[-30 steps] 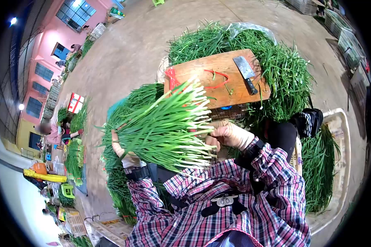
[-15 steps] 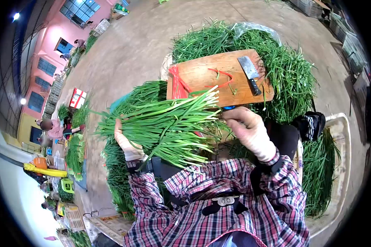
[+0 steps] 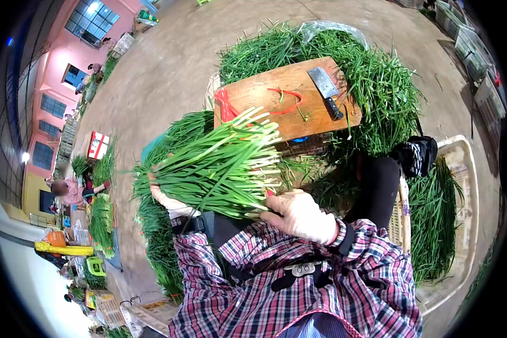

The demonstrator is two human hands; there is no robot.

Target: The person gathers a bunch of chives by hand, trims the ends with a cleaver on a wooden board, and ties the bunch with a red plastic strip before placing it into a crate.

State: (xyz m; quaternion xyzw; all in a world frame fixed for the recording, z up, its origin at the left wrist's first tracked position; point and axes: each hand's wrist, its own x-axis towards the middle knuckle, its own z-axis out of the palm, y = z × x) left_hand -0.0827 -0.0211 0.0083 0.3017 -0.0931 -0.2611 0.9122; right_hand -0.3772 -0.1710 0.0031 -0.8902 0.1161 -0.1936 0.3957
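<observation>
A thick bunch of garlic chives [image 3: 214,169] lies across my lap, its pale stem ends fanned out to the right. My left hand [image 3: 168,198], wrapped in pale cloth or tape, is closed around the leafy side, with its fingers partly hidden under the leaves. At the lower stem ends, my right hand [image 3: 303,218] has its fingers bent against the stalks and pinches some of them. Beyond the bunch is a wooden board [image 3: 281,121] bearing a cleaver [image 3: 324,90] and red ties [image 3: 225,106].
Heaps of chives [image 3: 383,96] surround the board, and more [image 3: 163,248] lie at my left. A pale plastic crate [image 3: 466,225] holding chives stands at my right. Farther left, a person [image 3: 70,191] sits near more greens [image 3: 101,217] and a green stool [image 3: 96,266].
My right hand has come down and left from above the stem ends to their lower edge, closing on stalks there. The left hand still holds the bunch. The view has shifted slightly.
</observation>
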